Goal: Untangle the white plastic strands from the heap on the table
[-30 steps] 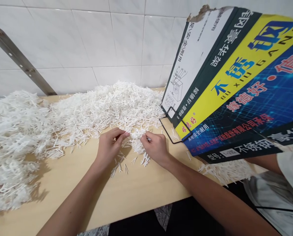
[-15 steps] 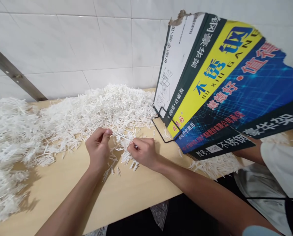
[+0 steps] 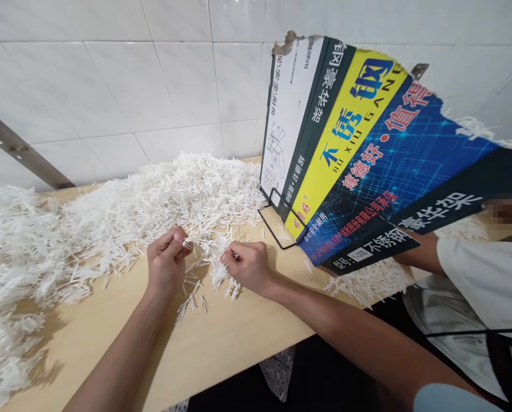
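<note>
My left hand (image 3: 166, 260) is closed, with thumb and fingers pinched together at the near edge of the pile. Thin white plastic strands show at its fingertips. My right hand (image 3: 249, 266) is also closed, its fingers curled over a small clump of white branched plastic pieces (image 3: 219, 277); what lies inside the grip is mostly hidden. A narrow gap with white strands separates the two hands. Behind them a long heap of the same thin white pieces (image 3: 195, 191) runs along the wall, and a few loose bits (image 3: 191, 300) lie just right of my left wrist.
A printed cardboard panel (image 3: 345, 154) stands upright at right, in a black wire stand (image 3: 281, 229). Beyond it a co-worker's forearm (image 3: 419, 250) and white sleeve (image 3: 474, 274) show, near more white pieces (image 3: 376, 283). A tangled white mound (image 3: 11, 274) covers the tabletop's left (image 3: 208, 349).
The view has shifted slightly, so the panel and wall sit lower and further left. My left hand has turned a little, with its thumb drawn in; my right hand stays nearly in place.
</note>
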Demonstrator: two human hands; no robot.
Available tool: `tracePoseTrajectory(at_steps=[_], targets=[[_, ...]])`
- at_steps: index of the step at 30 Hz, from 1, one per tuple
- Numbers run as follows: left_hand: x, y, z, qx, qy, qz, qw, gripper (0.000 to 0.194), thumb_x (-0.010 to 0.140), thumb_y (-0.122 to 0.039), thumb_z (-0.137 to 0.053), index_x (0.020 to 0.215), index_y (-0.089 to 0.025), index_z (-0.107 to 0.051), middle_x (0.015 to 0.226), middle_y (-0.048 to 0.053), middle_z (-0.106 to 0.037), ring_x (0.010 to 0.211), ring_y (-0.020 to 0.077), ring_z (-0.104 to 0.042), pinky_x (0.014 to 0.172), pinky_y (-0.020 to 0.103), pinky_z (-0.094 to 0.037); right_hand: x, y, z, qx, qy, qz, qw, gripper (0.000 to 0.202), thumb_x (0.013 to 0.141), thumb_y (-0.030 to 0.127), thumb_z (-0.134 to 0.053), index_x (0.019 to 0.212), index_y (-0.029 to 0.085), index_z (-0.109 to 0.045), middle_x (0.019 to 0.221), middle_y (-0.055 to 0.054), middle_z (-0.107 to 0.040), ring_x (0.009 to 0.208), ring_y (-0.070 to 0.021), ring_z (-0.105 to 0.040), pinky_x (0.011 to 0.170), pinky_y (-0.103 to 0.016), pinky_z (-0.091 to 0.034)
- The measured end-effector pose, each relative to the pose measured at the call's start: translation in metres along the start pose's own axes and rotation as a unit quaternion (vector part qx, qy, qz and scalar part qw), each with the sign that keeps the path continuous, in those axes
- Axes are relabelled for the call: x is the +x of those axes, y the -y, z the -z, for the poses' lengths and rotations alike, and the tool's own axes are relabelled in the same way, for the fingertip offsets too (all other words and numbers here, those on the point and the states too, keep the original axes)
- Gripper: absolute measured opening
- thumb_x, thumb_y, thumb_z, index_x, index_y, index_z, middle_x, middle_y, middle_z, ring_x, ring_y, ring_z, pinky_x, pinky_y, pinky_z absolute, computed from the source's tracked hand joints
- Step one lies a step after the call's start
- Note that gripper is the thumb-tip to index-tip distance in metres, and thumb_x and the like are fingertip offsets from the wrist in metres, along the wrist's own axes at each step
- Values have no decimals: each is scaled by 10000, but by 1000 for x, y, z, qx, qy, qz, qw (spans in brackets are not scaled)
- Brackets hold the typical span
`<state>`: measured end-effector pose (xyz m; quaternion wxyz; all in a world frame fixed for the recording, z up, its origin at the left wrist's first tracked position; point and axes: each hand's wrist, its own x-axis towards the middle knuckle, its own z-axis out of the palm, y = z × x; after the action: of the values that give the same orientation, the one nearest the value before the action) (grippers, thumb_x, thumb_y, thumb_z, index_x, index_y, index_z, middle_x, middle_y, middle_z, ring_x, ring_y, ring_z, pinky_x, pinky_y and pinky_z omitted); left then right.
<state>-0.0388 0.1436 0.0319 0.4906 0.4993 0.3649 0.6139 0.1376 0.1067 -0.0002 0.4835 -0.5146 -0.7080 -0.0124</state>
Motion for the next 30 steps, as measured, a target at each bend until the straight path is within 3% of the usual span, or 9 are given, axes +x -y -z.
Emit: tracePoseTrajectory(at_steps=[3, 6, 8, 10, 12, 16, 20, 25, 30], targets=[[9, -18, 20, -48, 14, 5, 999, 390, 756, -374, -742, 573, -195, -448, 624, -18, -268, 542, 112, -219, 488, 283, -252, 3, -3, 4, 37, -23, -63, 997, 402, 855, 214, -528, 503, 202, -333, 453, 60, -309, 457, -73, -293, 490, -240, -254], [18, -34, 48, -126, -50, -72, 988, 403, 751, -328, -742, 593, -194, -396, 614, -30, -177, 532, 113, -91, 454, 274, -201, 7, -5, 6, 71, -45, -113, 990, 411, 867, 236, -512, 515, 207, -301, 475, 61, -249, 462, -76, -268, 476, -247, -228], [21, -32, 54, -113, 6, -41, 993, 386, 738, -354, -753, 582, -191, -439, 600, -31, -238, 510, 97, -162, 453, 263, -229, 9, -5, 6, 99, -29, -89, 991, 398, 880, 241, -490, 535, 209, -296, 496, 59, -248, 470, -78, -269, 485, -245, -239], [18, -21, 45, -61, 40, -6, 997, 331, 763, -353, -771, 604, -188, -532, 643, -13, -381, 544, 99, -328, 506, 262, -321, 9, -4, 5, 110, -18, -72, 991, 398, 905, 247, -474, 548, 212, -301, 504, 58, -263, 479, -81, -281, 494, -241, -253], [13, -8, 27, 36, 47, -11, 998, 158, 774, -326, -801, 801, -207, -699, 787, 22, -549, 690, 136, -515, 628, 278, -441, 9, -4, 4, 95, -26, -71, 993, 414, 933, 249, -467, 551, 214, -311, 498, 57, -291, 478, -84, -299, 494, -239, -262], [0, 3, -2, 128, 71, -1, 989, 324, 844, -401, -747, 1130, -251, -732, 1097, 69, -649, 936, 192, -618, 813, 314, -516, 8, -4, 3, 36, -3, -15, 999, 409, 954, 228, -474, 554, 206, -390, 491, 47, -407, 468, -84, -364, 521, -232, -293], [-13, -2, -6, 176, 101, 14, 979, 372, 966, -521, -559, 994, -199, -744, 874, 56, -660, 783, 184, -601, 735, 309, -494, 6, -3, 0, -29, 20, 22, 999, 356, 939, 197, -502, 583, 197, -500, 503, 27, -522, 470, -90, -428, 541, -245, -280], [-17, -7, -9, 303, 134, -20, 943, 314, 874, -497, -704, 794, -193, -694, 747, 19, -632, 665, 155, -538, 616, 279, -414, 2, -4, -6, -102, 36, 44, 993, 299, 912, 229, -564, 617, 181, -571, 542, -4, -630, 484, -103, -503, 553, -282, -221], [-13, -11, -8, 337, 151, 6, 929, 308, 849, -501, -718, 842, -198, -665, 687, -8, -621, 577, 134, -518, 548, 261, -383, 1, -4, -8, -143, 57, 43, 987, 295, 918, 277, -595, 641, 178, -610, 565, -12, -670, 470, -110, -503, 551, -305, -166]])
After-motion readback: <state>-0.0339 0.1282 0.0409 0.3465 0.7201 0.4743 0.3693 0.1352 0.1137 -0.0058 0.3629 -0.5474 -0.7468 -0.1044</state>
